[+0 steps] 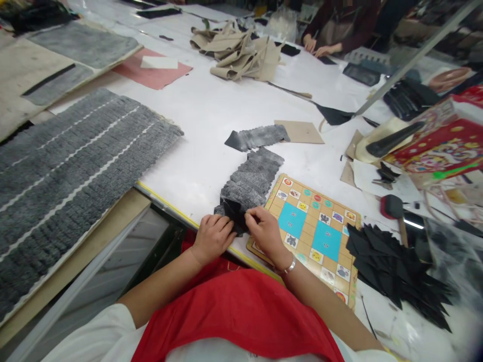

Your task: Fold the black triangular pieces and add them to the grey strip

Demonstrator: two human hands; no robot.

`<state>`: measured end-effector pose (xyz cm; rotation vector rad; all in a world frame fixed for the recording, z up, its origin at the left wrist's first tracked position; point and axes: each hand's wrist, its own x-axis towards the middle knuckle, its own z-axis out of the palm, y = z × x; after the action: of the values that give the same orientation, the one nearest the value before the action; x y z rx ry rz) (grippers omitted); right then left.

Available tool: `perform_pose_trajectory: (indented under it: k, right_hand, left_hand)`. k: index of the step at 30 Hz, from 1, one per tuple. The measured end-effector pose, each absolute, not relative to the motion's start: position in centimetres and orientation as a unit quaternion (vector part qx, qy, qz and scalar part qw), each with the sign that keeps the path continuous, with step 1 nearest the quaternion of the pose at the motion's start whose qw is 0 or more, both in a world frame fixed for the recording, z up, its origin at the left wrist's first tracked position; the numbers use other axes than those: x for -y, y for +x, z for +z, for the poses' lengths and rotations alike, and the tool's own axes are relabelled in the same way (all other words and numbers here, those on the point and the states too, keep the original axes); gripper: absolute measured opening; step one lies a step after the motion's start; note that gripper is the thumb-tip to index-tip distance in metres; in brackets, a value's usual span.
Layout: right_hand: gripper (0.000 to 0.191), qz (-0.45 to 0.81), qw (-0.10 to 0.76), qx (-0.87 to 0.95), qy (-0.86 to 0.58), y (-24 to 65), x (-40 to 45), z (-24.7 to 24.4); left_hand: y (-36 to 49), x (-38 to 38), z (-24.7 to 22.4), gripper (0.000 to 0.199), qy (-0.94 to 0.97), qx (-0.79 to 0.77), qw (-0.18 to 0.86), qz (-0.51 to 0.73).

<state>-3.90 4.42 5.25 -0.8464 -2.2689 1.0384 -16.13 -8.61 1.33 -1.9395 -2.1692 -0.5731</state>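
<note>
A small black piece (234,211) of leather-like material lies between my hands at the table's near edge. My left hand (215,234) rests on its left side with the fingers bent over it and pressed down. My right hand (264,232) is closed in a pinch at its right edge, over the corner of a printed game board (294,201). Just beyond them, a row of overlapping grey-backed pieces (253,176) runs away from me. Another overlapping row (260,137) ends in a dark pointed piece. What lies under my left fingers is hidden.
A heap of black pieces (396,271) sits right of the board. Rows of grey pieces (83,166) cover a board at left. Beige fabric (241,53) lies farther back, near a co-worker's hands (320,49). A red box (449,136) and a slanting pole (415,60) stand at right.
</note>
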Motion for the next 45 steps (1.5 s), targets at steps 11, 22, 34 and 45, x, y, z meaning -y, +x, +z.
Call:
perform_pose_trajectory:
  k: [11, 22, 34, 45]
  right_hand:
    - [0.016, 0.003, 0.191, 0.939, -0.286, 12.5, -7.1, 7.8]
    - [0.017, 0.082, 0.066, 0.923, -0.369, 9.4, -7.6, 6.6]
    - [0.016, 0.11, -0.008, 0.916, -0.385, 8.9, -8.9, 5.5]
    - [0.022, 0.117, 0.061, 0.92, -0.369, 10.0, -7.6, 3.9]
  left_hand:
    - [-15.0, 8.3, 2.2, 0.032, -0.655, 0.704, 0.152, -0.227]
    - [-6.8, 1.7, 2.5, 0.026, -0.779, 0.587, 0.056, -0.212]
    - [-7.1, 1.3, 1.8, 0.038, -0.796, 0.577, 0.054, -0.175]
    - [-7.1, 0.6, 2.0, 0.047, -0.808, 0.568, 0.049, -0.148]
